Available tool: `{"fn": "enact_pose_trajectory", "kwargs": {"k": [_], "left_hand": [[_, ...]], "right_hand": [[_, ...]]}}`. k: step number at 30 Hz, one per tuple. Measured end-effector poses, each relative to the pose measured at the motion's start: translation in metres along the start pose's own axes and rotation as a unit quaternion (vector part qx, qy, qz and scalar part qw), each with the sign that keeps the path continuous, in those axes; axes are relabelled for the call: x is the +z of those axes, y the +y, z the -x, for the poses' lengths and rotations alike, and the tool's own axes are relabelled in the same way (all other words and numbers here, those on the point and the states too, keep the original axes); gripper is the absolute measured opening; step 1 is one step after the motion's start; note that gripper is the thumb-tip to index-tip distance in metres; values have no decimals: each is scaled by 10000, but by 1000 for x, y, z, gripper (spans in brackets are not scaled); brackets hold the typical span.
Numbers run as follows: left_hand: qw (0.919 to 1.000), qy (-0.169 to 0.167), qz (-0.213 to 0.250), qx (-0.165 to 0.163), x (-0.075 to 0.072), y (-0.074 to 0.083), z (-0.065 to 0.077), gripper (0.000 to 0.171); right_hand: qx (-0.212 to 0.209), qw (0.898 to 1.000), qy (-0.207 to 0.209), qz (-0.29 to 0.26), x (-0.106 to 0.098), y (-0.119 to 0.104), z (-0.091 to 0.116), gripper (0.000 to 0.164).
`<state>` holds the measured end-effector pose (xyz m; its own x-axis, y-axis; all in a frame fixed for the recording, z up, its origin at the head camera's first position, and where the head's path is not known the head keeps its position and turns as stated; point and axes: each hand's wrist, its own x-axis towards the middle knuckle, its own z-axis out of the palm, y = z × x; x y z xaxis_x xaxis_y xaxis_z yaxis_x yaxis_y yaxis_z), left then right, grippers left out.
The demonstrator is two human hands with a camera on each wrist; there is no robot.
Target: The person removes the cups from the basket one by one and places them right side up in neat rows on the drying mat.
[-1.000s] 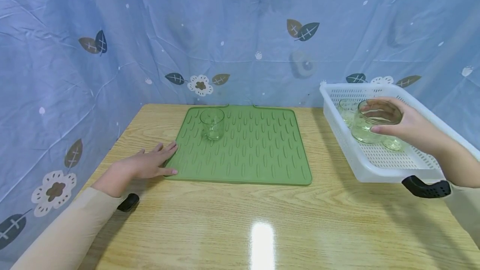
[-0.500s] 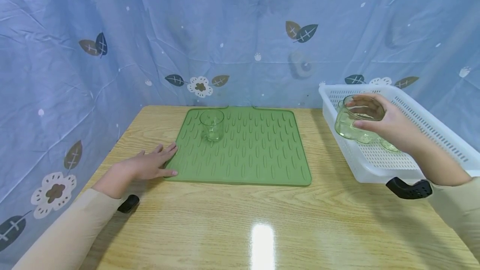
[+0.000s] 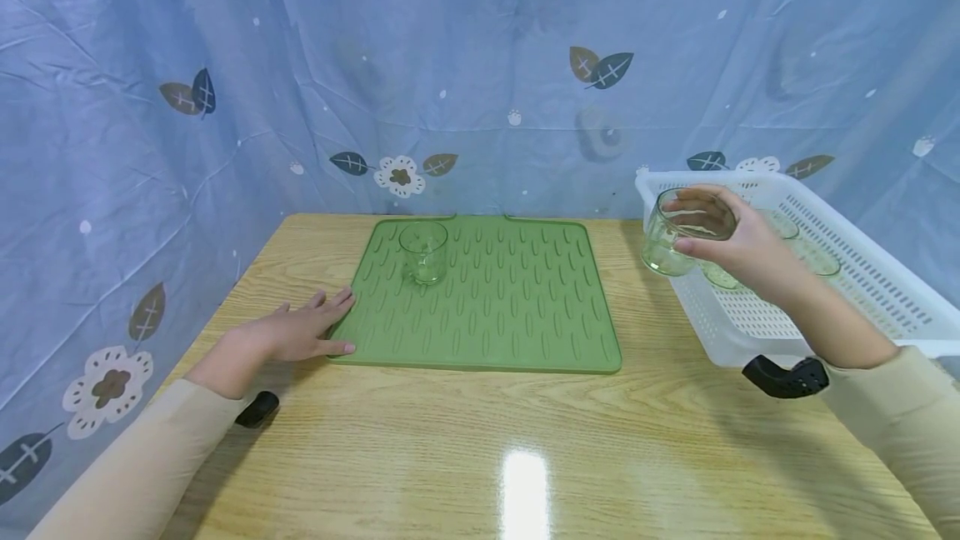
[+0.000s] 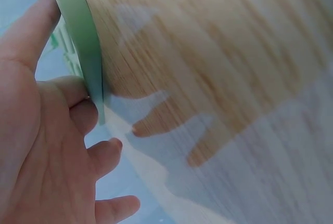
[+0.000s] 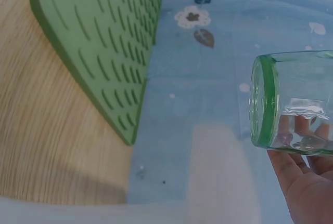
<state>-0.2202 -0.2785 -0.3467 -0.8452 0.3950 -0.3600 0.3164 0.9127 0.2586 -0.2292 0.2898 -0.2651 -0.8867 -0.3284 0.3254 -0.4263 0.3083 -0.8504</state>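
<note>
In the head view my right hand (image 3: 738,232) grips a clear, green-tinted drinking glass (image 3: 662,247) between thumb and fingers. The glass is held tilted, over the left rim of a white plastic basket (image 3: 729,350). Its thick green base (image 5: 267,101) faces the mat side in the right wrist view. My left hand (image 3: 300,327) rests at the left edge of a green ridged mat (image 3: 498,307), fingers spread, with thumb and fingertips on it. A similar glass (image 3: 424,253) stands upright on the mat's back left part.
More glasses sit in the basket, among them one glass (image 3: 816,258) partly behind my right forearm. The wooden table (image 3: 420,440) runs in front of the mat. A blue patterned curtain (image 3: 480,65) hangs along the back and left side.
My right hand has moved left with the glass, from inside the basket to above its left rim. The left hand, mat and standing glass have stayed in place.
</note>
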Motion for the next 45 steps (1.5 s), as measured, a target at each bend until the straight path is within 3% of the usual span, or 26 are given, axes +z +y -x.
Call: {"fn": "enact_pose_trajectory", "kwargs": {"k": [7, 14, 27, 45], "left_hand": [[10000, -7, -11, -27, -1, 2, 2, 97], [10000, 44, -15, 0, -1, 3, 2, 97], [10000, 43, 69, -15, -1, 2, 4, 97], [9999, -44, 100, -29, -3, 5, 4, 96]], "right_hand": [[5, 10000, -42, 47, 12, -4, -5, 50], [-126, 9984, -87, -546, 26, -7, -10, 52], [43, 9988, -154, -456, 47, -13, -20, 52], [331, 9982, -223, -442, 80, -14, -39, 68]]}}
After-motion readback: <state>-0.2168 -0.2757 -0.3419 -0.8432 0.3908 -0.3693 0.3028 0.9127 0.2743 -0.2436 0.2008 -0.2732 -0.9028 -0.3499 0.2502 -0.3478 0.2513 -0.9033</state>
